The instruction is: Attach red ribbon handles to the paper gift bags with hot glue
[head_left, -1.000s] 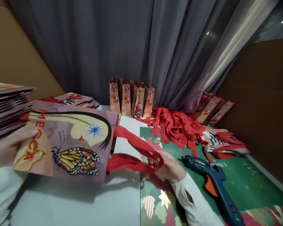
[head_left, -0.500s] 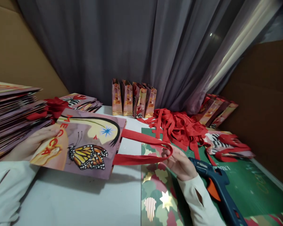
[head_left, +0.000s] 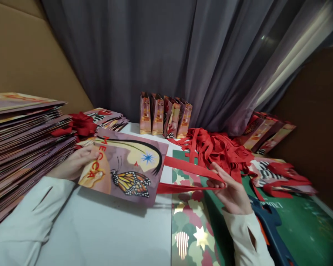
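Observation:
A flat paper bag (head_left: 130, 170) printed with a butterfly and red letters is held tilted above the white table (head_left: 100, 229). My left hand (head_left: 77, 160) grips its left edge, the one with the letters. From the bag's right edge runs a looped red ribbon handle (head_left: 188, 168), stretched out to the right. The fingers of my right hand (head_left: 230, 188) are closed on the far end of that loop. Beyond my right hand lies a heap of loose red ribbons (head_left: 219, 147).
Tall stacks of flat bags (head_left: 24, 147) stand at the left. Small upright bags (head_left: 158, 114) line the back by a grey curtain (head_left: 144, 48). A glue gun (head_left: 274, 229) lies right on a green board (head_left: 302, 218). Ribboned bags (head_left: 283, 177) lie beyond it.
Both hands and the bag have shifted to the right in the view, and the ribbon loop is pulled flatter. The view has turned slightly left. Neither hand has let go.

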Demonstrator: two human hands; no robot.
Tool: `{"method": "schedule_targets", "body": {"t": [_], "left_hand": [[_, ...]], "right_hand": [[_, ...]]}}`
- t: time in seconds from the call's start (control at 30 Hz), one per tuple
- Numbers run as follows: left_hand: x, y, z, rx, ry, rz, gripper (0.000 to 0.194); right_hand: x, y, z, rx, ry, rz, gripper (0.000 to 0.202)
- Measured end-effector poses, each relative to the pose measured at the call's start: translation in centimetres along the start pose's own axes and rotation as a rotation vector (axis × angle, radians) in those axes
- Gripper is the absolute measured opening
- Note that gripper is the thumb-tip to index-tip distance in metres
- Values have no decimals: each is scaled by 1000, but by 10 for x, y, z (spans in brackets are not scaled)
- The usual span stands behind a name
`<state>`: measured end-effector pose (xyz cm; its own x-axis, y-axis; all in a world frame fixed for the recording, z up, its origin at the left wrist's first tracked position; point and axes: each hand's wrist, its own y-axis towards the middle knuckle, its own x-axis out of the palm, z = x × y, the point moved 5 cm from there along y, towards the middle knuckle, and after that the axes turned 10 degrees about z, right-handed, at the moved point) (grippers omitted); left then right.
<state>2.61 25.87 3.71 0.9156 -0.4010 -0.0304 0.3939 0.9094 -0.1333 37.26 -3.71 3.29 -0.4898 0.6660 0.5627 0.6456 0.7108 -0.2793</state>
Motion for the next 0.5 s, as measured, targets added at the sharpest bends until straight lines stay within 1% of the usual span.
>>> {"method": "schedule_targets", "body": {"t": [0.1,0.17,0.23,0.3,0.33,0.37,0.43,0.5], "left_hand": [[8,-4,3,-7,-96,-19,40],[14,-9,9,-6,-188,-18,40],[21,-16,17,41,-248,-9,41],[30,-23,26,118,-305,17,42],[34,-27,30,159,-332,25,43],[40,-31,34,197,-354,28,43],[51,-40,39,249,-378,7,41],[59,-46,41,275,-383,-21,38]], "right_hand": [[-7,6,0,-24,-48,31,43],[-11,11,1,-97,-181,81,46],[-14,12,-1,-272,-389,195,49],[-12,9,-3,-497,-572,317,52],[-8,8,-1,-570,-627,320,52],[-1,8,5,-598,-644,279,52],[16,10,25,-521,-657,75,51],[33,10,43,-479,-684,-64,47]]}}
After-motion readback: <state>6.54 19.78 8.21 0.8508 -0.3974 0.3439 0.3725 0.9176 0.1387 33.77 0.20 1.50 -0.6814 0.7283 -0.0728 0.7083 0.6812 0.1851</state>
